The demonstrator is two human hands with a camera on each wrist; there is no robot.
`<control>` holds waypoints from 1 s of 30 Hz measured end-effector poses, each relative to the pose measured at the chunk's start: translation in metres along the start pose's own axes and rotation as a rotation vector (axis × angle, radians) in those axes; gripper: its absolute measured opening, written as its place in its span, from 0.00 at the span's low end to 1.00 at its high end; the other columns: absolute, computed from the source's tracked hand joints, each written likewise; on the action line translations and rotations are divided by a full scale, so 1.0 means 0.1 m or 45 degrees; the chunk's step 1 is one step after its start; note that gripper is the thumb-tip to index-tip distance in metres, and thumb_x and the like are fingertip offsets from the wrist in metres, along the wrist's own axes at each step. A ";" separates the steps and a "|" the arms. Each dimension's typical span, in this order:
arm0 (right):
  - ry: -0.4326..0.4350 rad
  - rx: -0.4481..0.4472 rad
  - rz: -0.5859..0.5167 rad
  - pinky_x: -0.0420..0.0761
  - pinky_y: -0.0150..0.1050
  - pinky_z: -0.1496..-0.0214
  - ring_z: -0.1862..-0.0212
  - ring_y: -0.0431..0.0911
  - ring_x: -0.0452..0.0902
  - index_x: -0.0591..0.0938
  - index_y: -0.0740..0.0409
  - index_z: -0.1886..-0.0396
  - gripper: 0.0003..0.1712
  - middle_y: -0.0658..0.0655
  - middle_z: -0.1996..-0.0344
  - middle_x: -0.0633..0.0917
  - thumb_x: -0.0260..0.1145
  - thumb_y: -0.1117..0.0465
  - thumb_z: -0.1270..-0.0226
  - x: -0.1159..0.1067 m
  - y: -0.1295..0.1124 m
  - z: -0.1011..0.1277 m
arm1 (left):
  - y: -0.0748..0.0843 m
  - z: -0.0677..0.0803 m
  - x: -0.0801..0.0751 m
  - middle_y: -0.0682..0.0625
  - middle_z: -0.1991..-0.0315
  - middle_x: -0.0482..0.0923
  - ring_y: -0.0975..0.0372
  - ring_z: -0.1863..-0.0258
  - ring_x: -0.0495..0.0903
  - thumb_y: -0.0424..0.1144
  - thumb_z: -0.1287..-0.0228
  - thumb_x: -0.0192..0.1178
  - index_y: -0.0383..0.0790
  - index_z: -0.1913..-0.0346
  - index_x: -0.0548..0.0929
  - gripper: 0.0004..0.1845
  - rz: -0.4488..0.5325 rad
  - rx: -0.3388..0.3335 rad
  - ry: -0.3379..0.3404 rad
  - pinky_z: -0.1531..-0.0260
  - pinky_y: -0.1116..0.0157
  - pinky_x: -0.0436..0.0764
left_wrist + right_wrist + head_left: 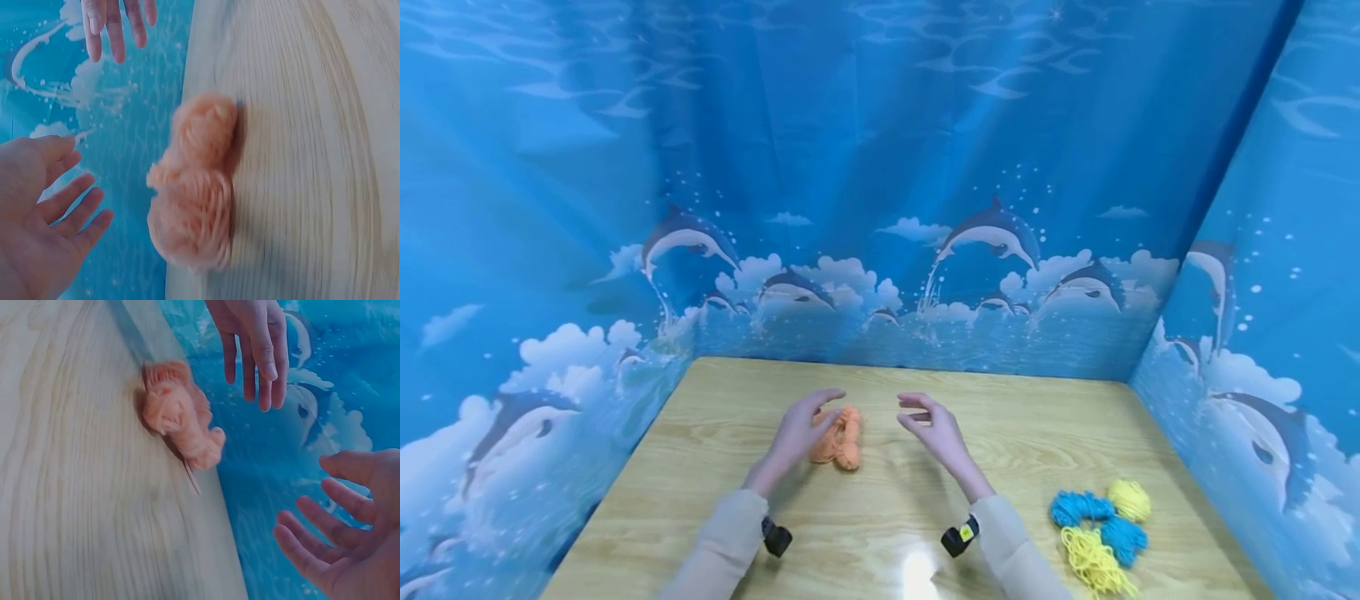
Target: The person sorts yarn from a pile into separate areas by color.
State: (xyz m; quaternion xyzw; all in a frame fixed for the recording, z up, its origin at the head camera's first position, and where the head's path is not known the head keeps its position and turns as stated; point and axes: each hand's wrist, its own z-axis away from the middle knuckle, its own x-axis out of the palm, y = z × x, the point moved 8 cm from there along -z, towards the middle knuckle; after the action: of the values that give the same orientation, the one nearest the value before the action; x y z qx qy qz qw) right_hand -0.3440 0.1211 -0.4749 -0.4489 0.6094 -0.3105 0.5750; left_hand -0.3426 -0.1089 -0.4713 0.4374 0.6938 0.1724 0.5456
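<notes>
A bundle of orange yarn (848, 440) lies on the wooden table, a little left of the middle. In the left wrist view the orange yarn (194, 212) shows as two thick lumps joined together; the right wrist view has a loose strand sticking out of the orange yarn (178, 419). My left hand (801, 429) is raised just left of the yarn and overlaps it in the head view, fingers relaxed and holding nothing. To the right, apart from the yarn, my right hand (936, 429) hovers with loosely bent fingers and nothing in it. Both palms face inward.
At the table's right front lie a blue yarn bundle (1081, 507), another blue bundle (1122, 540), a yellow ball (1128, 500) and a loose yellow tangle (1093, 560). A blue dolphin-print curtain (880, 167) stands behind and beside the wooden table (1000, 433).
</notes>
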 end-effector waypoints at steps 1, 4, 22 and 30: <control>0.013 0.000 0.000 0.86 0.48 0.50 0.47 0.57 0.84 0.81 0.57 0.38 0.21 0.61 0.44 0.85 0.68 0.62 0.29 -0.04 0.00 0.02 | 0.03 -0.01 0.02 0.43 0.36 0.78 0.48 0.36 0.76 0.36 0.27 0.61 0.42 0.35 0.80 0.20 0.006 0.006 -0.003 0.42 0.46 0.79; 0.046 0.012 0.003 0.85 0.48 0.48 0.46 0.55 0.83 0.81 0.56 0.38 0.21 0.59 0.42 0.84 0.69 0.62 0.29 -0.17 0.02 0.07 | 0.12 -0.03 0.10 0.44 0.36 0.78 0.48 0.35 0.75 0.38 0.26 0.61 0.43 0.34 0.80 0.20 0.014 0.030 -0.011 0.41 0.47 0.79; 0.166 0.050 0.085 0.83 0.50 0.42 0.42 0.58 0.81 0.78 0.60 0.34 0.24 0.63 0.39 0.81 0.67 0.61 0.27 -1.00 0.16 0.50 | 0.55 -0.16 0.60 0.45 0.35 0.78 0.51 0.35 0.76 0.39 0.26 0.60 0.42 0.33 0.78 0.21 0.023 0.114 -0.128 0.41 0.51 0.80; 0.202 0.110 0.127 0.82 0.48 0.40 0.40 0.58 0.79 0.77 0.58 0.33 0.25 0.62 0.36 0.80 0.66 0.57 0.26 -1.34 0.27 0.74 | 0.70 -0.22 0.78 0.46 0.34 0.77 0.53 0.34 0.75 0.44 0.24 0.59 0.44 0.32 0.77 0.22 0.019 0.125 -0.186 0.39 0.52 0.79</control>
State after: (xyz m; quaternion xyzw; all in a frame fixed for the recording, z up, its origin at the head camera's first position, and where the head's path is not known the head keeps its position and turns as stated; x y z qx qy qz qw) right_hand -0.2854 0.2636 -0.4534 -0.3668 0.6606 -0.3423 0.5586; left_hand -0.3351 -0.0031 -0.4609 0.4803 0.6564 0.1097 0.5713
